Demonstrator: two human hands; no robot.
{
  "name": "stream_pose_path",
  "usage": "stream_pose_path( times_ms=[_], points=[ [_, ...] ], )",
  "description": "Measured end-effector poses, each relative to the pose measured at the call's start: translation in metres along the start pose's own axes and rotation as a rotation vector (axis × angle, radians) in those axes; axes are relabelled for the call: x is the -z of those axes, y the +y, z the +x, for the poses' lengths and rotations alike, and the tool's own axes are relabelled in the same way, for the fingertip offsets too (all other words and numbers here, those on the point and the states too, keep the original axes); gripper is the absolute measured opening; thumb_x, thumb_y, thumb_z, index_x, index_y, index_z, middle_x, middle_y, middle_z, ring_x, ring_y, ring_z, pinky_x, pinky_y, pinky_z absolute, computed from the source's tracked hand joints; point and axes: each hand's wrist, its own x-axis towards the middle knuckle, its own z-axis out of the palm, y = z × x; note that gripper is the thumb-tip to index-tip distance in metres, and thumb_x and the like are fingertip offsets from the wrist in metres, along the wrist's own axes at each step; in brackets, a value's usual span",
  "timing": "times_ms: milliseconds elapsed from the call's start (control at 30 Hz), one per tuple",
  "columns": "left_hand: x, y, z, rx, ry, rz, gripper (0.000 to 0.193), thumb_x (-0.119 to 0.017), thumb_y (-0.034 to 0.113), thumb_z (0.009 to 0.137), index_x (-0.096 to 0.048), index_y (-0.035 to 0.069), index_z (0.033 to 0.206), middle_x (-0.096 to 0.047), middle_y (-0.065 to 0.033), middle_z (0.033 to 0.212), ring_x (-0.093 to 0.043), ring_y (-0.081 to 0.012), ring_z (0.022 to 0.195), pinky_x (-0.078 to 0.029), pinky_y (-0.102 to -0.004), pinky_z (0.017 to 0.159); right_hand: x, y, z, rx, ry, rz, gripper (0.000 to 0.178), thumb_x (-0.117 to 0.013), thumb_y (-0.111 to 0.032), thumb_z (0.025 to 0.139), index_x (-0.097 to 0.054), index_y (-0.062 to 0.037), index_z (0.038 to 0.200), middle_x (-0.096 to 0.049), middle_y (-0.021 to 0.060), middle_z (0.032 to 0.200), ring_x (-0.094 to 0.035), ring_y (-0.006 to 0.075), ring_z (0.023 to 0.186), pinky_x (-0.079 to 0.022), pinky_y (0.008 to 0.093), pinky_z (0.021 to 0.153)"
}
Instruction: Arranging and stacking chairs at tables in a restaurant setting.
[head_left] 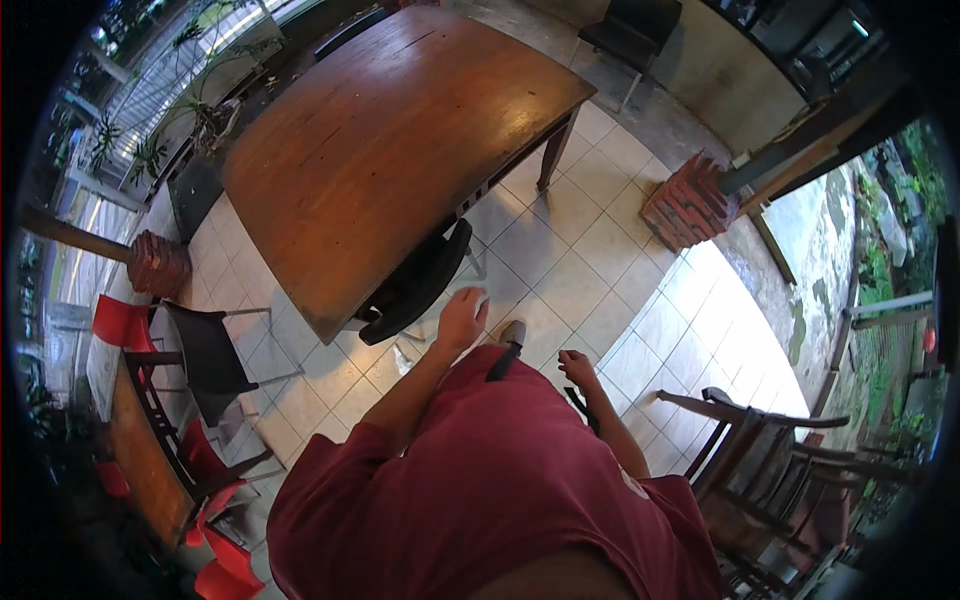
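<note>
My left hand is in the air in front of my body, its fingers loosely stretched and nothing visible in them. The nearest thing is a black chair tucked against the long side of a brown wooden table. Lower and to the right hangs my right hand, fingers curled in, with no object showing in it. A black strap runs beside that forearm. Between the hands, one shoe shows on the tiled floor.
Red chairs and a black chair stand around a smaller wooden table at left. Dark wooden chairs are at right. Posts rise from brick bases on both sides. Another black chair stands by the far wall.
</note>
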Motion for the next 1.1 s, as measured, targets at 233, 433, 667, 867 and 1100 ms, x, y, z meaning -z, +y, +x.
stream_pose_path(
  times_ms=[233,433,667,867,1100],
  points=[
    [0.058,-0.05,-0.003,0.401,-0.442,0.485,0.072,-0.075,0.026,0.085,-0.04,-0.002,0.142,-0.052,-0.0215,0.138,-0.056,-0.0411,0.123,-0.047,-0.0449,0.101,-0.087,0.039,-0.079,0.022,0.033,0.184,0.052,-0.059,-0.043,0.099,-0.06,-0.0005,0.13,-0.069,0.0116,0.117,-0.068,0.0212,0.102,-0.052,0.0337,0.075],
    [0.046,-0.108,-0.018,0.219,-0.385,0.427,0.04,-0.051,0.013,0.097,-0.046,-0.002,0.134,-0.063,-0.0247,0.119,-0.067,-0.0404,0.105,-0.056,-0.0465,0.089,-0.129,0.056,-0.143,-0.065,-0.009,0.188,0.051,-0.058,-0.044,0.099,-0.06,-0.002,0.129,-0.069,0.0115,0.119,-0.068,0.0238,0.102,-0.053,0.0378,0.081],
    [0.045,-0.081,-0.035,0.104,-0.519,0.427,0.038,-0.051,0.005,0.093,-0.051,-0.008,0.129,-0.068,-0.0273,0.109,-0.07,-0.0393,0.097,-0.058,-0.0463,0.083,-0.155,0.049,-0.143,0.06,0.045,0.189,0.053,-0.062,-0.046,0.097,-0.062,-0.0022,0.127,-0.069,0.0082,0.113,-0.067,0.0198,0.101,-0.053,0.0353,0.077],
    [0.018,-0.039,-0.05,-0.003,-0.568,0.351,0.031,-0.055,0.004,0.091,-0.055,-0.009,0.119,-0.069,-0.0276,0.105,-0.071,-0.0419,0.096,-0.06,-0.0445,0.08,-0.206,-0.052,-0.16,0.102,-0.153,0.099,0.056,-0.067,-0.045,0.094,-0.057,-0.006,0.133,-0.068,0.0083,0.114,-0.064,0.0195,0.11,-0.054,0.0393,0.083],
    [0.01,-0.016,-0.046,-0.054,-0.572,0.082,0.053,-0.064,0.02,0.09,-0.051,-0.01,0.131,-0.065,-0.0342,0.113,-0.064,-0.047,0.108,-0.052,-0.0491,0.096,-0.262,-0.081,-0.135,0.111,-0.111,0.503,0.058,-0.07,-0.037,0.095,-0.049,-0.0053,0.138,-0.061,0.012,0.127,-0.062,0.0276,0.116,-0.054,0.0479,0.09]
  ],
)
